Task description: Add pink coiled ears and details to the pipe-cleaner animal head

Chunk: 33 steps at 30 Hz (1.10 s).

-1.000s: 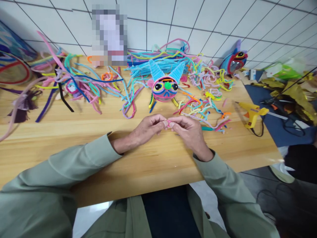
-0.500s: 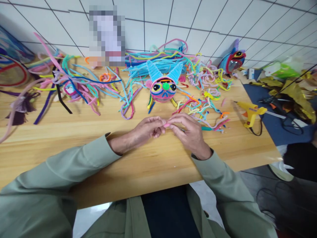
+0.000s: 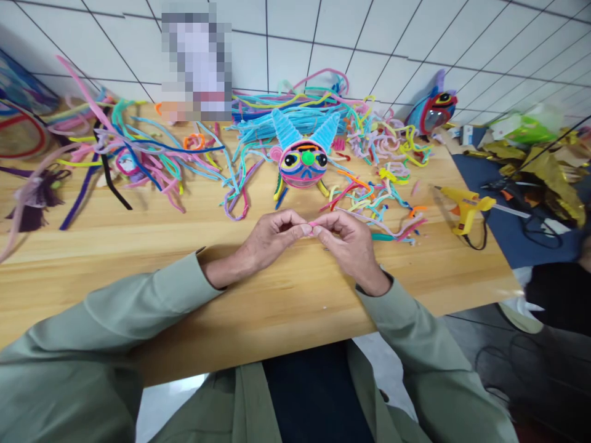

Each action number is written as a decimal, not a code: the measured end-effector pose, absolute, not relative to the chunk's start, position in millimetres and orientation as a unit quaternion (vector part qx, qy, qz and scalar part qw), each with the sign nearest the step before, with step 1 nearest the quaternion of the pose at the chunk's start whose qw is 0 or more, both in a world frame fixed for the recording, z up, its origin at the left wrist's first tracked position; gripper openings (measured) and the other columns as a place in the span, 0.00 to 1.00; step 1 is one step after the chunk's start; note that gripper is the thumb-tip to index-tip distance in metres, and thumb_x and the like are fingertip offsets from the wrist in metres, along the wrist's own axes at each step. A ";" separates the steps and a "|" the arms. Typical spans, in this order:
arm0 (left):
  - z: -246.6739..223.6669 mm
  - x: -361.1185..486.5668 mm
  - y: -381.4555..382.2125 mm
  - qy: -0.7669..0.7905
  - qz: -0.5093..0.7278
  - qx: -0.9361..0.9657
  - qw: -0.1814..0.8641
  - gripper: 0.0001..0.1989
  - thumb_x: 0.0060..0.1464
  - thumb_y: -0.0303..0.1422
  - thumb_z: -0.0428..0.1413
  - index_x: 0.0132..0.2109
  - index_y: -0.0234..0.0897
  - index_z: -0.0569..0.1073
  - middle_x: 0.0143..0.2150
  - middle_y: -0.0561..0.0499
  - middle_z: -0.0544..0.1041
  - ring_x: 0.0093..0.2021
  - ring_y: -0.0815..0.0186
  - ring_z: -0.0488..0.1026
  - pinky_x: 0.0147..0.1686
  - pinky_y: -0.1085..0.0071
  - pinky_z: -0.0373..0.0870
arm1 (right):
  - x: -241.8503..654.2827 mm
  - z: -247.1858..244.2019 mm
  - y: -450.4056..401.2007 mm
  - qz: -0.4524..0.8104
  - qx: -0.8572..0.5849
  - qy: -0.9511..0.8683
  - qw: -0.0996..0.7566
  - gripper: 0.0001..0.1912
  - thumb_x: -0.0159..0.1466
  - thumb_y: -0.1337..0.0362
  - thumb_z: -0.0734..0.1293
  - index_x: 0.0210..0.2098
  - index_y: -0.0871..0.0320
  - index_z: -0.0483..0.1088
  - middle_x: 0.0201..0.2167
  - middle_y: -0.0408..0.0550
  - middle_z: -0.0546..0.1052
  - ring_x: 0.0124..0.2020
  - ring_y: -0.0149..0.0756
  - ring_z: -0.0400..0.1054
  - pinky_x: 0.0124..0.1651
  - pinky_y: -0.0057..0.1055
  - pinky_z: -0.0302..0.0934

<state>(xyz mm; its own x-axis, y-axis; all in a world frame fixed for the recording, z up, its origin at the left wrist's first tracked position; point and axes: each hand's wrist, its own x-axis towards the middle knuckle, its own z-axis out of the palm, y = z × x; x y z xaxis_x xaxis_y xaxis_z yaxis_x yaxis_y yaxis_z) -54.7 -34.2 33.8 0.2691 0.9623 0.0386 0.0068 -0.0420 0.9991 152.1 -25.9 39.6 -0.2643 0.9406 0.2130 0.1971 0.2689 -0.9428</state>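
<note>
A small pink piece [image 3: 312, 225] is pinched between the fingertips of both hands, mostly hidden by them. My left hand [image 3: 273, 237] is closed on it from the left, thumb and fingers together. From the right, my right hand [image 3: 347, 240] pinches the same piece. Just beyond them a mask-like figure [image 3: 303, 169] stands on the wooden table [image 3: 277, 307], with blue ears, black-centred yellow eyes and a green nose.
Behind the figure lie blue pipe cleaners [image 3: 258, 126]. Mixed coloured ones [image 3: 152, 154] spread left, and short pieces [image 3: 369, 197] lie right. A yellow glue gun [image 3: 467, 206] rests near the right edge. A second figure [image 3: 431, 112] stands at the back; a dark sleeve [image 3: 558, 295] shows far right.
The fingers of my left hand have curled in, and both hands' fingertips have come closer together around the pink piece. The figure and the glue gun stay in place.
</note>
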 end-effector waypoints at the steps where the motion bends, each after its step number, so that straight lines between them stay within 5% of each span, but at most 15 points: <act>1: 33.8 -54.9 -33.6 0.423 0.430 0.570 0.558 0.21 0.62 0.51 0.68 0.37 0.36 0.80 0.29 0.55 0.74 0.29 0.70 0.64 0.31 0.71 0.63 | 152.0 38.9 -25.7 0.440 -0.422 -0.663 0.434 0.03 0.69 0.62 0.75 0.39 0.53 0.80 0.34 0.43 0.86 0.33 0.33 0.79 0.40 0.32 0.76; 12: 39.5 -53.7 -33.2 0.418 0.418 0.537 0.601 0.21 0.60 0.52 0.69 0.43 0.36 0.84 0.35 0.51 0.80 0.30 0.69 0.66 0.31 0.72 0.65 | 151.6 38.3 -25.5 0.447 -0.453 -0.639 0.432 0.12 0.71 0.51 0.74 0.45 0.52 0.83 0.37 0.44 0.86 0.32 0.33 0.78 0.36 0.34 0.77; 20: 36.1 -51.6 -34.4 0.429 0.416 0.534 0.598 0.22 0.59 0.52 0.70 0.39 0.36 0.83 0.32 0.53 0.78 0.32 0.69 0.67 0.36 0.70 0.66 | 151.0 39.4 -26.6 0.427 -0.446 -0.650 0.443 0.06 0.70 0.59 0.73 0.42 0.53 0.83 0.33 0.42 0.83 0.31 0.32 0.76 0.36 0.32 0.71; 26: 33.0 -51.3 -34.5 0.398 0.414 0.529 0.625 0.23 0.60 0.53 0.69 0.41 0.35 0.83 0.39 0.49 0.82 0.39 0.65 0.74 0.44 0.67 0.70 | 155.1 36.3 -26.7 0.380 -0.458 -0.678 0.432 0.05 0.69 0.60 0.73 0.41 0.53 0.82 0.33 0.44 0.84 0.32 0.35 0.77 0.37 0.34 0.71; 33: 29.0 -48.9 -34.0 0.405 0.424 0.532 0.611 0.23 0.61 0.54 0.68 0.39 0.35 0.83 0.36 0.50 0.81 0.38 0.64 0.72 0.42 0.67 0.69 | 157.2 32.2 -27.9 0.310 -0.450 -0.724 0.421 0.05 0.71 0.64 0.72 0.42 0.51 0.83 0.34 0.44 0.84 0.33 0.36 0.77 0.37 0.35 0.70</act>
<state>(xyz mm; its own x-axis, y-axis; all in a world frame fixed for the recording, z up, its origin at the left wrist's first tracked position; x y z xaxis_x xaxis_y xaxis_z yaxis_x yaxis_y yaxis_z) -48.9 -34.0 29.0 0.3135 0.9486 -0.0437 -0.0877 0.0747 0.9933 157.2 -27.9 32.2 -0.2406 0.9129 0.3298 0.3907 0.4022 -0.8280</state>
